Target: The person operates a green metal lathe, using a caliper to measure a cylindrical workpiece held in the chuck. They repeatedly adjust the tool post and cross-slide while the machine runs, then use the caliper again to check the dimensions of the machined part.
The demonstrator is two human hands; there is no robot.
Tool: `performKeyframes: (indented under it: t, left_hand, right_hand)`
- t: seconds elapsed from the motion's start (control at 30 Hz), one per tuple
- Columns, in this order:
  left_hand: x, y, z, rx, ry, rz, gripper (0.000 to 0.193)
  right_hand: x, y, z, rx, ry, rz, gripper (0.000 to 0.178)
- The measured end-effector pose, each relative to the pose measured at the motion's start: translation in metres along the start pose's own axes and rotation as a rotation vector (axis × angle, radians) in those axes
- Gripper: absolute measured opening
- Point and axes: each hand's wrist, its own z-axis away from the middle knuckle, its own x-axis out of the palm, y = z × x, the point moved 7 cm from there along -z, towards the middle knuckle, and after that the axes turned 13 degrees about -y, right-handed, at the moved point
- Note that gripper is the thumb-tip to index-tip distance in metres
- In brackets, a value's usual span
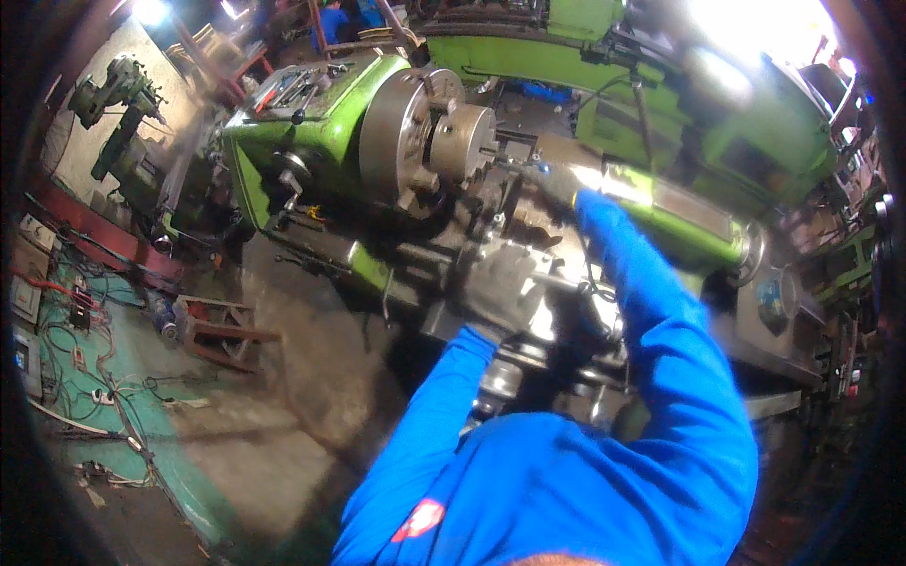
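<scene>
Steel cylinder (462,143) mounted on the lathe's large chuck (389,137); it lies left of the right hand's (561,183) fingers, its long axis running roughly toward them. The right hand is the nearer. Its gloved fingers are blurred; from here I cannot tell whether they pinch anything. The gloved left hand (500,286) rests at the tool post (540,264), fingers bent over it, their grip unclear. Beyond the left fingers, a narrow bar (507,203) stands between them and the cylinder. Farther left of both hands: a crank handle (293,194) and loose hand tools (294,92).
</scene>
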Motion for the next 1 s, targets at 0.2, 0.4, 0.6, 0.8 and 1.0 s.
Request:
performKeyframes:
  t: [0.2, 0.4, 0.6, 0.8, 1.0]
  left_hand:
    - [0.009, -0.003, 0.004, 0.022, -0.002, 0.059, 0.042]
    - [0.009, -0.003, 0.005, -0.017, -0.013, 0.074, 0.042]
    - [0.000, 0.000, 0.001, 0.020, 0.032, 0.033, 0.040]
    - [0.006, -0.002, -0.001, -0.072, -0.130, 0.070, 0.041]
    - [0.006, -0.002, 0.002, -0.036, -0.068, 0.065, 0.041]
  right_hand:
    - [-0.009, -0.010, -0.008, -0.200, 0.091, 0.072, 0.064]
    - [-0.002, -0.020, 0.032, 0.003, 0.229, 0.307, 0.060]
    - [0.014, -0.031, 0.062, 0.051, 0.187, 0.490, 0.053]
    - [0.023, -0.031, 0.060, 0.057, 0.168, 0.503, 0.050]
    - [0.029, -0.035, 0.055, 0.082, 0.191, 0.595, 0.044]
